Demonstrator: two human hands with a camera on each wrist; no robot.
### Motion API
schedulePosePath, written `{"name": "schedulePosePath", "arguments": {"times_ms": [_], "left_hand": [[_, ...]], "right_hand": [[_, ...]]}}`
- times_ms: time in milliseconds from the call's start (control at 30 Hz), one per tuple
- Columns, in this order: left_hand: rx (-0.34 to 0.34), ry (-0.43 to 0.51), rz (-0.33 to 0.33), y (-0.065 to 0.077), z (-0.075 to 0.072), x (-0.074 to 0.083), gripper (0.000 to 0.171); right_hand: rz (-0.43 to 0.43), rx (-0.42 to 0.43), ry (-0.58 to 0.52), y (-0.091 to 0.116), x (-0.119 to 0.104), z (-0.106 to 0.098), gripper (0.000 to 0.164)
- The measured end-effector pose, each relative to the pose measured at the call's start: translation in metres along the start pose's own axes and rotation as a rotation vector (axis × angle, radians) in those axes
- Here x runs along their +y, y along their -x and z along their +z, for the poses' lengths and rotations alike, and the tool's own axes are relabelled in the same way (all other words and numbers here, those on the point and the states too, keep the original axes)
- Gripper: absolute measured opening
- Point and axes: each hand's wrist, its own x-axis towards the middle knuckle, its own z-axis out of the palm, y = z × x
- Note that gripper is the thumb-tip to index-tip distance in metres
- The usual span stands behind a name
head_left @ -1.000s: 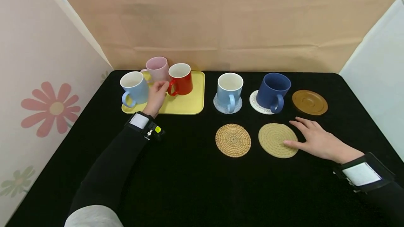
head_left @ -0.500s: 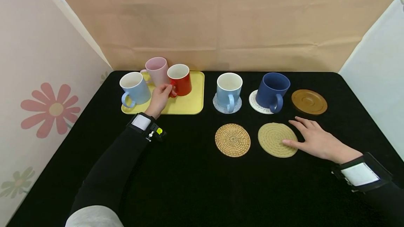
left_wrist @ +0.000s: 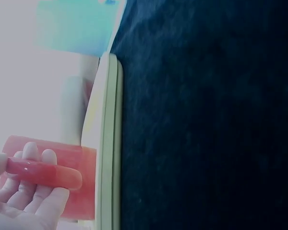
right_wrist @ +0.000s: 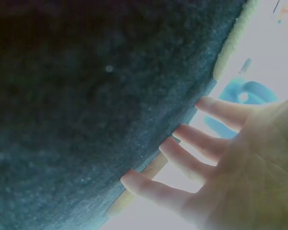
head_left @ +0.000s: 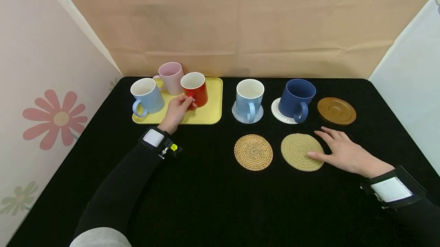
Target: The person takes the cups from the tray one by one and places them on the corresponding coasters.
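My left hand (head_left: 176, 112) pinches the handle of a red mug (head_left: 201, 96) with a white inside, its thumb on top and fingers curled through the loop in the left wrist view. The mug is upright over the yellow tray (head_left: 214, 104). On the same tray stand a pink mug (head_left: 173, 81) behind and a light blue mug (head_left: 152, 100) at the left. Over on the right, my right hand (head_left: 348, 155) lies with spread, relaxed fingers and holds nothing. Its thumb overlaps the edge of a pale green woven coaster (head_left: 297, 153).
Right of the tray, another light blue mug (head_left: 245, 104) stands on a lacy coaster (head_left: 239, 117). A dark blue mug (head_left: 292, 102) sits on a white coaster (head_left: 276, 107). Nearby lie a brown wooden coaster (head_left: 337, 110) and a tan wicker coaster (head_left: 253, 153).
My left hand has moved right and taken hold of the red mug's handle. The mug has shifted slightly towards me and left. My right hand has stayed put.
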Motion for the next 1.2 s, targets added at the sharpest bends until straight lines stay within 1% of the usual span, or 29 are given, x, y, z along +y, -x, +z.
{"name": "schedulePosePath", "arguments": {"times_ms": [100, 233, 333, 467, 667, 733, 833, 900, 933, 1000, 1067, 1133, 1167, 1200], "left_hand": [[-0.010, 0.009, -0.026, 0.005, 0.003, 0.001, 0.032], [-0.015, 0.021, -0.063, 0.011, 0.011, 0.003, 0.032], [-0.020, 0.049, -0.067, 0.016, 0.019, 0.003, 0.032], [-0.018, 0.090, -0.056, 0.023, 0.029, 0.003, 0.030], [0.017, 0.126, -0.085, 0.031, 0.043, 0.004, 0.028], [0.023, 0.160, -0.094, 0.032, 0.046, 0.003, 0.028], [0.013, 0.207, -0.105, 0.032, 0.051, 0.003, 0.029], [-0.016, 0.220, -0.103, 0.034, 0.053, 0.003, 0.030], [-0.039, 0.208, -0.100, 0.035, 0.053, 0.004, 0.031], [-0.103, 0.147, -0.085, 0.038, 0.051, 0.006, 0.032], [-0.179, 0.048, -0.053, 0.042, 0.046, 0.008, 0.035], [-0.240, -0.069, 0.005, 0.045, 0.036, 0.009, 0.036], [-0.259, -0.119, 0.042, 0.046, 0.029, 0.010, 0.036], [-0.261, -0.168, 0.081, 0.047, 0.021, 0.010, 0.035]], "right_hand": [[0.005, -0.004, -0.004, 0.000, 0.000, 0.000, 0.091], [0.009, -0.004, -0.006, 0.000, 0.000, -0.001, 0.091], [0.011, -0.006, -0.005, 0.001, 0.001, -0.001, 0.091], [0.008, -0.009, -0.007, 0.001, 0.001, 0.000, 0.091], [0.000, -0.015, -0.015, 0.000, 0.000, -0.001, 0.090], [0.000, -0.019, -0.021, -0.001, -0.001, -0.002, 0.090], [0.003, -0.022, -0.027, -0.001, -0.001, -0.004, 0.090], [0.004, -0.025, -0.028, -0.001, -0.002, -0.005, 0.090], [0.006, -0.027, -0.025, -0.001, -0.002, -0.006, 0.090], [0.011, -0.033, -0.013, -0.002, -0.003, -0.008, 0.089], [0.019, -0.031, 0.016, -0.003, -0.004, -0.011, 0.089], [0.020, 0.001, 0.045, -0.003, -0.008, -0.014, 0.087], [0.016, 0.026, 0.058, -0.003, -0.011, -0.017, 0.085], [0.008, 0.064, 0.067, -0.003, -0.015, -0.019, 0.082]]}}
